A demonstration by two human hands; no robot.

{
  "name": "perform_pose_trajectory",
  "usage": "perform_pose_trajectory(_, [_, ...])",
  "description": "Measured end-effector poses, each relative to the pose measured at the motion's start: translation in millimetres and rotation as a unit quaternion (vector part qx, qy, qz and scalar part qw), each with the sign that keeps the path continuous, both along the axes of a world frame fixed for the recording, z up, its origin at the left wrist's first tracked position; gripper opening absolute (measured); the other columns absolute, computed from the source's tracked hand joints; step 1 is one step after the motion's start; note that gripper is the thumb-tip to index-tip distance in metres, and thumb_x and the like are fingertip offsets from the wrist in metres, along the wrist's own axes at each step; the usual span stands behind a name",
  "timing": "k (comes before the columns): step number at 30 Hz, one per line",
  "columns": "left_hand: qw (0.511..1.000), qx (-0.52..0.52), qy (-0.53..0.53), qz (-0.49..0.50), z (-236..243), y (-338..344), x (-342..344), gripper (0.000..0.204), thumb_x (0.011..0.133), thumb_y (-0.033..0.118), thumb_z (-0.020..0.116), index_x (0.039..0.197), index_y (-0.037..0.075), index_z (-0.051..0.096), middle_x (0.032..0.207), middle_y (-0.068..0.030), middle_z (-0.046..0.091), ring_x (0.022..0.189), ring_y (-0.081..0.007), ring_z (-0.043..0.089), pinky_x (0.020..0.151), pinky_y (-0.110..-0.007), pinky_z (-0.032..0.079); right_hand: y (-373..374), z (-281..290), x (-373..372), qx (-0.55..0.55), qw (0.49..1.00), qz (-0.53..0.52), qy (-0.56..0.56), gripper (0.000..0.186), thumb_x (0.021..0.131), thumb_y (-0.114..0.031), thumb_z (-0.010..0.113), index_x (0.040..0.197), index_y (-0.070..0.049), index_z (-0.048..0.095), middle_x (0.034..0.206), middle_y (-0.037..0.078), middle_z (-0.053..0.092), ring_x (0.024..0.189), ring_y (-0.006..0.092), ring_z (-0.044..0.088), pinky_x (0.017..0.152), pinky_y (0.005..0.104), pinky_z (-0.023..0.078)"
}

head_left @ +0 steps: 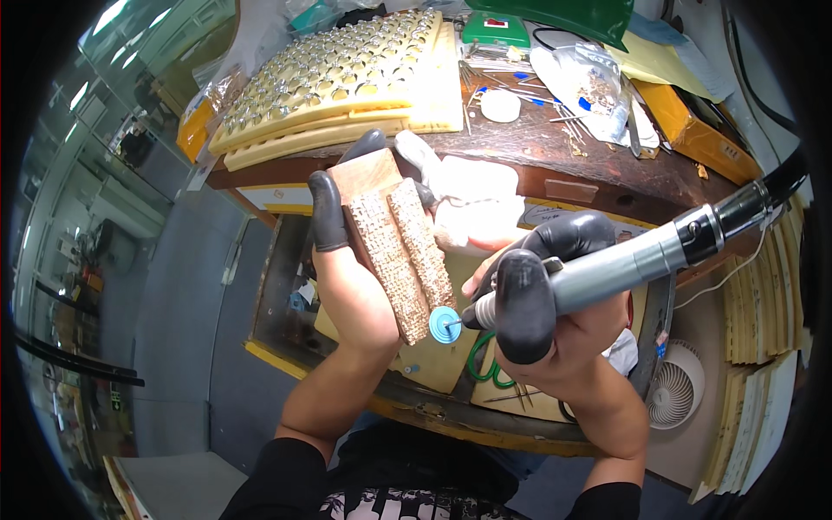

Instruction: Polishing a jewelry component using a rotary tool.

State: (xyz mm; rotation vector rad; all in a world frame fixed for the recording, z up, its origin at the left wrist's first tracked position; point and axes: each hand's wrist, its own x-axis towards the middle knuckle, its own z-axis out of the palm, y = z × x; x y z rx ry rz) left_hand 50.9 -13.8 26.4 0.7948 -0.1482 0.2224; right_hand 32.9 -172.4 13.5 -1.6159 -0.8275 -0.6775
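My left hand [354, 290], with black finger cots, is wrapped round a reddish wooden block [367, 176]. Two gold-coloured strips with a rough, studded texture [390, 260] lie lengthwise along the block's face. In my right hand [555, 321], also with black finger cots, is a grey rotary handpiece [628, 270], gripped like a pen. A blue round disc [445, 325] on its tip sits beside the lower end of the strips; whether it touches them I cannot tell. Behind the block is a white cloth bundle [478, 195].
On the wooden bench [520, 139] stand stacked yellow trays [338, 91] with many small round shiny pieces. A green box [496, 30], loose thin tools and a plastic bag [598, 82] lie farther right. Green-handled scissors [485, 364] lie in the open drawer below my hands. A white fan [676, 386] is at lower right.
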Motion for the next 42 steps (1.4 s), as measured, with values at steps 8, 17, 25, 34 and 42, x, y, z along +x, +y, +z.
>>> perform_pose_trajectory(8, [1.000,-0.005,0.003,0.009,-4.4,0.2,0.5,0.062,0.105,0.056,0.034,0.138,0.006,0.051,0.110,-0.0088,0.063,0.093,-0.0186,0.060,0.081,-0.034,0.052,-2.0,4.9,1.4,-0.030,0.999,0.006,-0.015,0.023,0.090,-0.005,0.064,0.105,0.008,0.053,0.084,0.013,0.065,0.075,0.0214,0.070,0.087,0.0466,0.058])
perform_pose_trajectory(17, [1.000,-0.008,-0.003,-0.002,-4.3,-1.3,-1.8,0.063,0.105,0.056,0.033,0.140,0.006,0.048,0.112,-0.0091,0.063,0.094,-0.0191,0.061,0.080,-0.035,0.054,0.3,-1.7,2.0,-0.004,1.000,-0.014,-0.014,0.026,0.091,-0.005,0.062,0.108,0.009,0.048,0.083,0.013,0.065,0.074,0.0205,0.070,0.085,0.0452,0.058])
perform_pose_trajectory(25, [1.000,-0.002,-0.003,-0.002,-4.4,0.4,-1.4,0.063,0.105,0.056,0.033,0.140,0.006,0.049,0.111,-0.0094,0.063,0.091,-0.0191,0.061,0.076,-0.034,0.055,0.8,3.0,1.5,-0.031,0.999,-0.026,-0.028,0.027,0.092,-0.006,0.061,0.109,0.008,0.045,0.082,0.012,0.064,0.071,0.0196,0.069,0.084,0.0435,0.059])
perform_pose_trajectory(34, [1.000,-0.005,-0.009,0.010,-5.9,-1.0,-1.1,0.062,0.105,0.055,0.034,0.138,0.005,0.050,0.110,-0.0095,0.063,0.091,-0.0187,0.062,0.076,-0.034,0.054,2.7,-0.4,2.6,-0.015,0.999,-0.020,-0.035,0.028,0.092,-0.007,0.061,0.110,0.009,0.045,0.081,0.013,0.064,0.071,0.0198,0.069,0.082,0.0438,0.059])
perform_pose_trajectory(42, [1.000,-0.014,-0.002,0.015,-4.6,-1.1,-0.4,0.060,0.106,0.053,0.034,0.137,0.005,0.052,0.110,-0.0090,0.064,0.091,-0.0181,0.061,0.079,-0.034,0.053,3.8,-1.7,3.4,-0.005,0.999,-0.022,-0.043,0.028,0.091,-0.006,0.061,0.108,0.012,0.048,0.081,0.014,0.064,0.071,0.0212,0.069,0.082,0.0459,0.060])
